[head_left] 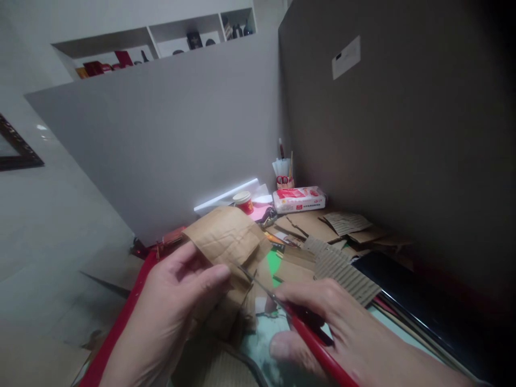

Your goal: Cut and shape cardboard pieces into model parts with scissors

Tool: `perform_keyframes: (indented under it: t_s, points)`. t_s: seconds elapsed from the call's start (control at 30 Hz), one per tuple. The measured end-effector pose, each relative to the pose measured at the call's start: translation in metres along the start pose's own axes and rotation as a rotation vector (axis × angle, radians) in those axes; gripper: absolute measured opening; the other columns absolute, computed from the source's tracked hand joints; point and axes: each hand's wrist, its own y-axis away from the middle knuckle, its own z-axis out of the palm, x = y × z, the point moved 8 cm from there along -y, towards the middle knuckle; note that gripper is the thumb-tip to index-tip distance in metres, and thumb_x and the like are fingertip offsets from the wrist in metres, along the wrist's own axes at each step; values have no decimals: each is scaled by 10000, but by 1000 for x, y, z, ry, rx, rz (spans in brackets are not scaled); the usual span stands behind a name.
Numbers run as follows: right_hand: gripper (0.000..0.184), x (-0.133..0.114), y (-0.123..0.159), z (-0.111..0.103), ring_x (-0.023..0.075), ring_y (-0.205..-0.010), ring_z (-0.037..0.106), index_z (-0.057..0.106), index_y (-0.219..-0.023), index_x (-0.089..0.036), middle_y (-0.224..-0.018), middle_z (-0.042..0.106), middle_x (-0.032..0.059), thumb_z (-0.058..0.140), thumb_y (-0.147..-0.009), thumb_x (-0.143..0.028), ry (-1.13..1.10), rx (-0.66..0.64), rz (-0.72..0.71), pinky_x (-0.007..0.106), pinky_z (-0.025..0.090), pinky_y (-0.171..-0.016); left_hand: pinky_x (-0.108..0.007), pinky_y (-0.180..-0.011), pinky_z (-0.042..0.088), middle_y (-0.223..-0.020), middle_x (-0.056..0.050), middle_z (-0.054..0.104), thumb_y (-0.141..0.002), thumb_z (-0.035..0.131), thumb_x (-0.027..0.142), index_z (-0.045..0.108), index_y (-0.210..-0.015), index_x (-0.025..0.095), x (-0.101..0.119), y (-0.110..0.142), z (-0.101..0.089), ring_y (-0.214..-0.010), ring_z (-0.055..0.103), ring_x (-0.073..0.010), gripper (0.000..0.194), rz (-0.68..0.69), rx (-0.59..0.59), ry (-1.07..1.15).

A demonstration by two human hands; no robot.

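Note:
My left hand [173, 301] pinches a creased piece of brown paper [228, 236] between thumb and fingers and holds it up above the desk. My right hand [342, 333] grips red-handled scissors [306, 328]. Their metal blades point up and left and meet the lower edge of the paper near my left thumb. More brown paper hangs below, partly hidden by my hands.
Corrugated cardboard pieces [342, 274] and flat card scraps [310, 226] lie on the desk to the right. At the back stand a tissue pack [299, 199], a small cup [243, 202] and a pen holder [284, 177]. Grey partitions [169, 134] wall the desk. A red edge [121, 322] runs on the left.

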Motion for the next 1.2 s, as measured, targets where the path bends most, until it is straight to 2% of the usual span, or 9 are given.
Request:
perform_keyframes:
  t_s: [0.17, 0.27, 0.37, 0.5, 0.63, 0.73, 0.93, 1.07, 1.2]
  points:
    - [199, -2, 0, 3, 151, -672, 544, 679, -797, -199, -760, 637, -11, 738, -899, -359, 69, -40, -16, 243, 413, -567, -192, -744, 642, -984, -60, 874, -640, 933, 101, 877, -1079, 244, 2, 3, 0, -849, 822, -217, 465, 52, 70, 13]
    - [110, -7, 1, 0, 163, -733, 588, 687, -892, -220, -845, 681, -10, 726, -929, -315, 123, -39, -92, 265, 454, -647, -180, -716, 636, -985, -64, 874, -612, 945, 89, 882, -1058, 236, 4, 4, 0, -866, 825, -231, 475, 66, 89, 25]
    - [49, -10, 3, -3, 175, -778, 639, 673, -908, -231, -871, 696, -12, 705, -942, -247, 166, -28, -161, 293, 491, -721, -221, -764, 656, -1022, -74, 874, -582, 946, 43, 884, -1049, 239, 4, 4, 2, -898, 826, -251, 511, 45, 77, 30]
    - [72, -8, 6, -6, 183, -801, 655, 671, -907, -220, -889, 709, -7, 697, -915, -153, 220, 11, -206, 309, 506, -725, -240, -745, 670, -978, -78, 875, -558, 965, 48, 889, -997, 229, 5, 5, 0, -866, 828, -264, 481, 63, 126, 36]
    - [101, -6, 7, -7, 182, -797, 634, 722, -928, -203, -858, 696, -1, 697, -888, -113, 256, 43, -214, 292, 486, -664, -286, -787, 684, -1009, -101, 871, -587, 1007, 143, 888, -1010, 226, 4, 7, 0, -906, 830, -292, 447, 47, 114, 17]
    - [113, -10, 7, -7, 134, -697, 593, 725, -944, -227, -821, 674, -39, 675, -927, -127, 237, 40, -243, 256, 458, -613, -311, -815, 688, -1045, -123, 865, -641, 1001, 180, 874, -1076, 212, 4, 8, -3, -949, 827, -303, 454, 47, 127, 27]
    - [146, -17, 9, -5, 106, -637, 526, 660, -992, -272, -769, 598, -77, 613, -983, -134, 263, 9, -314, 227, 419, -593, -329, -787, 702, -977, -90, 868, -611, 1015, 176, 879, -1047, 221, 7, 12, -6, -862, 832, -283, 458, 56, 170, 17]
    - [148, -10, 9, -6, 139, -668, 586, 695, -982, -264, -801, 676, -44, 607, -979, -144, 233, -1, -289, 252, 481, -639, -331, -849, 694, -940, -42, 868, -613, 1013, 173, 883, -1028, 256, 11, 15, -8, -863, 829, -256, 443, 75, 196, 38]
    - [179, -3, 10, -9, 169, -668, 640, 724, -955, -268, -817, 738, -20, 615, -943, -126, 208, 16, -265, 280, 535, -654, -315, -827, 697, -960, -48, 872, -614, 1021, 191, 887, -995, 260, 11, 11, -5, -884, 830, -261, 409, 56, 145, 5]
